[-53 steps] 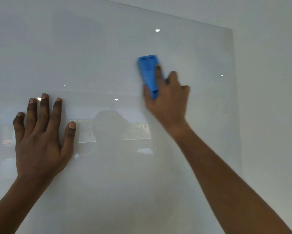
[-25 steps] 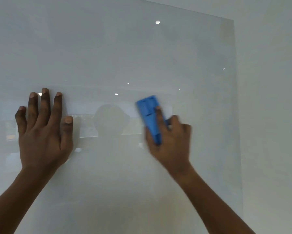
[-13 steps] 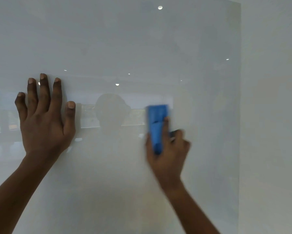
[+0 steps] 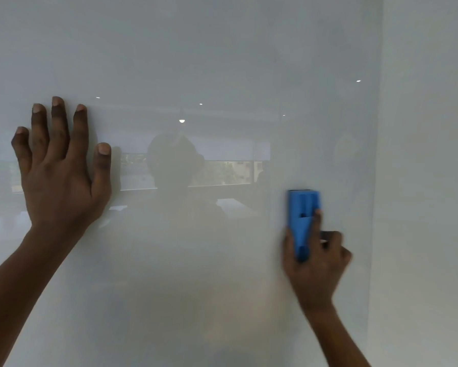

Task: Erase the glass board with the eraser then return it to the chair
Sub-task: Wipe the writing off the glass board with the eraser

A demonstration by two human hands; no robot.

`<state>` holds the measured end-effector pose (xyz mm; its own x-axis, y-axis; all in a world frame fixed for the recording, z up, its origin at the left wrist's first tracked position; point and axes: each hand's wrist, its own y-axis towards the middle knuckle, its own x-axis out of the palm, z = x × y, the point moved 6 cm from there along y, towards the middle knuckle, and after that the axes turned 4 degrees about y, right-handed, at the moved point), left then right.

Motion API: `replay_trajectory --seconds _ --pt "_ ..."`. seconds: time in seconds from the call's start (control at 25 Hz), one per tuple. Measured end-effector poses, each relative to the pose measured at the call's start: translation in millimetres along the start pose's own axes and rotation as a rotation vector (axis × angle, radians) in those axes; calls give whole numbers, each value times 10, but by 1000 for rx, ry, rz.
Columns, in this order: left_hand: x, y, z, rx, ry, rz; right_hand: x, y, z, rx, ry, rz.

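A pale glass board [image 4: 196, 62] fills most of the head view and shows faint reflections of a room. My right hand [image 4: 315, 266] grips a blue eraser [image 4: 302, 215], which is pressed upright against the board near its right edge. My left hand [image 4: 61, 176] lies flat on the glass at the left, fingers spread and holding nothing. No marks show clearly on the board. The chair is out of view.
A plain white wall [image 4: 426, 181] runs beside the board's right edge [image 4: 377, 181]. The glass reflects a person's outline, windows and ceiling lights.
My right hand has slid the eraser down the board and then to the right, toward the right edge. My left hand stays flat on the glass.
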<state>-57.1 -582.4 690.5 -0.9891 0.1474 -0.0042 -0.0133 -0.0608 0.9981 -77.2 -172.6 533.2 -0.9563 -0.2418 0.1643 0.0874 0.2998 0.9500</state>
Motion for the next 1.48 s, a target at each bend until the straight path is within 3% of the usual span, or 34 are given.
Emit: replay_trajectory --seconds 0.12,0.28,0.44,0.6,0.72,1.2,1.48 --pt "-21 0 34 -8 41 23 -10 83 540 316 44 58" --pt "-28 -13 48 -6 45 21 29 28 501 444 107 90" --pt "-38 -14 66 -4 46 29 64 -140 -235 272 168 30" --pt "-50 -17 62 8 45 31 131 -359 -1351 -128 287 -154" --pt "-38 -10 34 16 18 11 156 -315 -1767 -382 335 -281" --pt "-153 -11 -6 18 -22 -22 -36 407 -1283 -139 253 -191" --pt "-454 -325 -588 -17 122 -40 74 883 -1152 1 184 -73"
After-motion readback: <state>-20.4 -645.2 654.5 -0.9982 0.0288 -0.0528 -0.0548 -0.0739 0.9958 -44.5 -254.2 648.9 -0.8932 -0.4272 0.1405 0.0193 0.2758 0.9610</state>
